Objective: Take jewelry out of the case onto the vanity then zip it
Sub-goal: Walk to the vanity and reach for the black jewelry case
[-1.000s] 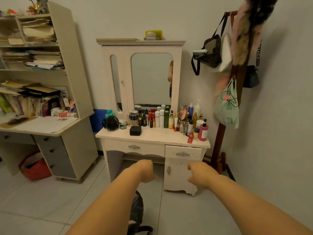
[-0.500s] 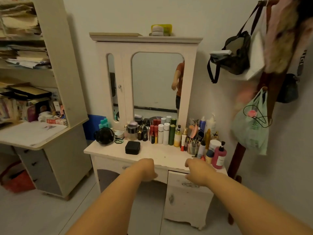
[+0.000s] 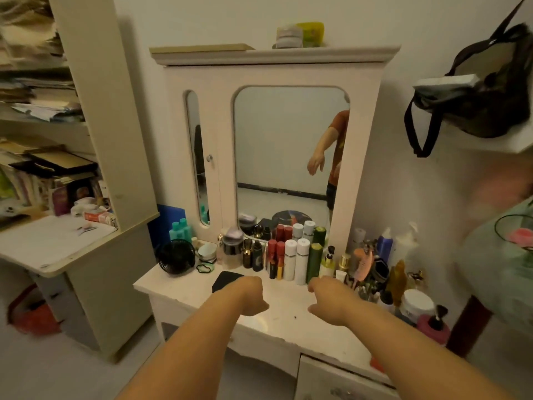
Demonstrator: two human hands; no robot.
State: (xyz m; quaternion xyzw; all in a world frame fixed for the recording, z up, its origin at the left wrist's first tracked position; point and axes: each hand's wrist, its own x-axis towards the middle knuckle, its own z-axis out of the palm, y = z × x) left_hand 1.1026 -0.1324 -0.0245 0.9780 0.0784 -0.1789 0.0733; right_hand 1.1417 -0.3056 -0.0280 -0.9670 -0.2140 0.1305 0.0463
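Observation:
A small black jewelry case [image 3: 223,280] lies closed on the white vanity [image 3: 288,321], left of centre; my left wrist covers its right part. My left hand [image 3: 249,295] hovers over the top just right of the case, fingers curled down, holding nothing. About a hand's width to the right, my right hand [image 3: 328,301] hangs above the bare top with its fingers drooping loosely, also holding nothing. No jewelry shows outside the case.
A row of bottles and tubes [image 3: 291,261] lines the mirror's foot. A black mini fan [image 3: 175,256] stands at back left, a pink pump bottle [image 3: 432,324] and white jar [image 3: 416,304] at right. A desk with shelves [image 3: 57,243] is left; bags hang right.
I have come closer to the vanity. Both hands have moved from in front of the drawers to over the tabletop, the left one now beside the black case.

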